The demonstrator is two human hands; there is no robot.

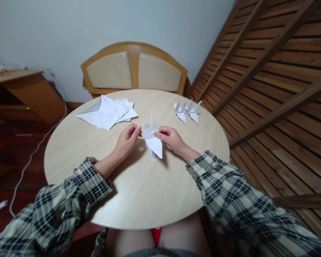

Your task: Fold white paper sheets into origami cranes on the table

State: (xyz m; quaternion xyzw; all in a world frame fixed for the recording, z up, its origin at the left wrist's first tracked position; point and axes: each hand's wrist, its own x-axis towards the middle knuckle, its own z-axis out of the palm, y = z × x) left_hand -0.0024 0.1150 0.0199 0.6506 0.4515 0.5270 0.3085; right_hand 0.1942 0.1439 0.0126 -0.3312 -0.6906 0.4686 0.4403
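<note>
A folded white paper crane (153, 142) is held above the middle of the table, its neck and tail pointing up and its wings hanging down toward me. My right hand (171, 140) pinches it from the right, the thumb lying on the paper near the base of the wing. Just left of the crane's head is my left hand (128, 138), its thumb and fingers pressed together. A narrow gap appears between those fingertips and the paper, and I see nothing in them.
Two finished paper cranes (180, 111) stand at the right back of the round table (139, 200). Several creased white paper sheets (104, 112) lie at the left back. Behind is a chair back (135, 67); a slatted wooden screen (270, 71) rises on the right.
</note>
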